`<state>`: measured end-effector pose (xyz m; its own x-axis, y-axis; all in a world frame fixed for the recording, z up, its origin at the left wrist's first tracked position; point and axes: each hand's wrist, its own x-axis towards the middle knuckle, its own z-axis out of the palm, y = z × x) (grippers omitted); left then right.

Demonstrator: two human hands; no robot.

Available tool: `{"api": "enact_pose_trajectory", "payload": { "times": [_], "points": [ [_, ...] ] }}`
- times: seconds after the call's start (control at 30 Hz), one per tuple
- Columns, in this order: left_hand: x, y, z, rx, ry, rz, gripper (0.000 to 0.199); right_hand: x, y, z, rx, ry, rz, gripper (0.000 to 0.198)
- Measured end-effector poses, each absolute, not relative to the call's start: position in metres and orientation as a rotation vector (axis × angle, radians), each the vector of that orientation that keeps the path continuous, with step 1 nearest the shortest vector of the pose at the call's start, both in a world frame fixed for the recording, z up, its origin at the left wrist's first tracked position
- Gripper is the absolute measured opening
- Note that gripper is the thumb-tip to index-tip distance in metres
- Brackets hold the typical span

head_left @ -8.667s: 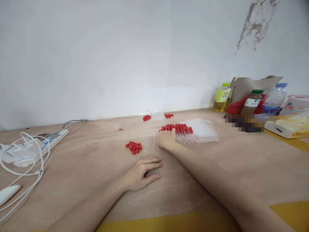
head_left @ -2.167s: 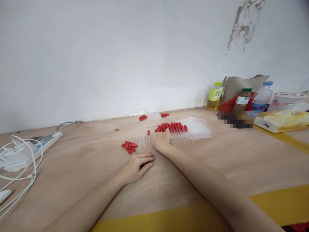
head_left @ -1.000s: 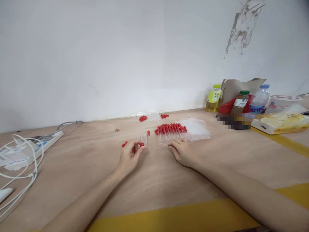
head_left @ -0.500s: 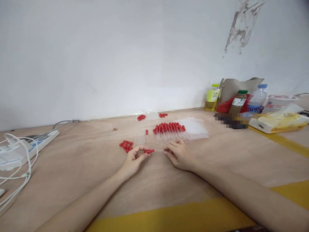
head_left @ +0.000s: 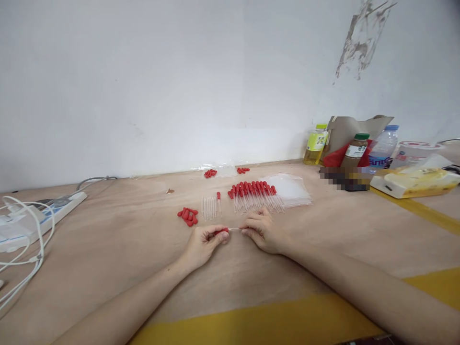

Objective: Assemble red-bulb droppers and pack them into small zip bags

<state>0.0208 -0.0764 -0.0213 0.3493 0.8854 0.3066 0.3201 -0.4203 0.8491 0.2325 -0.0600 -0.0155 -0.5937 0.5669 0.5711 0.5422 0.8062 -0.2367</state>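
My left hand (head_left: 205, 243) is closed around a red rubber dropper bulb (head_left: 222, 230), its thumb and fingers pinching it. Out of the bulb's open end runs a thin clear glass tube (head_left: 233, 229). The tube's other end is pinched by my right hand (head_left: 261, 231), whose fingertips hide it. Just beyond the hands stand bare glass tubes (head_left: 209, 208) side by side, with one red-capped dropper (head_left: 219, 196) at their right. A loose pile of red bulbs (head_left: 187, 215) lies beyond my left hand. Several assembled droppers (head_left: 253, 191) lie in a row beyond my right hand.
Clear plastic bags (head_left: 293, 189) lie right of the droppers. More red bulbs (head_left: 210, 173) lie by the wall. Bottles (head_left: 316, 144) and a tissue pack (head_left: 413, 182) stand at the right. A power strip (head_left: 68, 206) and white cables (head_left: 41, 239) occupy the left.
My left thumb and fingers have moved along the bulb toward the tube, covering more of it. Both hands have come slightly closer together. Each keeps its hold.
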Motion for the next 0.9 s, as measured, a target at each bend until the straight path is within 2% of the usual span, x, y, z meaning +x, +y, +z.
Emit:
{"api": "enact_pose_trajectory", "payload": {
  "times": [0.53, 0.9],
  "points": [
    [0.021, -0.087, -0.009, 2.447, 1.131, 0.929, 0.02, 0.227, -0.066, -0.017, -0.764, -2.346, -0.212, 0.025],
    [0.018, -0.079, -0.007, 2.576, 1.044, 0.948, 0.02, 0.214, -0.07, -0.014, -0.912, -2.415, 0.013, 0.027]
  ]
}}
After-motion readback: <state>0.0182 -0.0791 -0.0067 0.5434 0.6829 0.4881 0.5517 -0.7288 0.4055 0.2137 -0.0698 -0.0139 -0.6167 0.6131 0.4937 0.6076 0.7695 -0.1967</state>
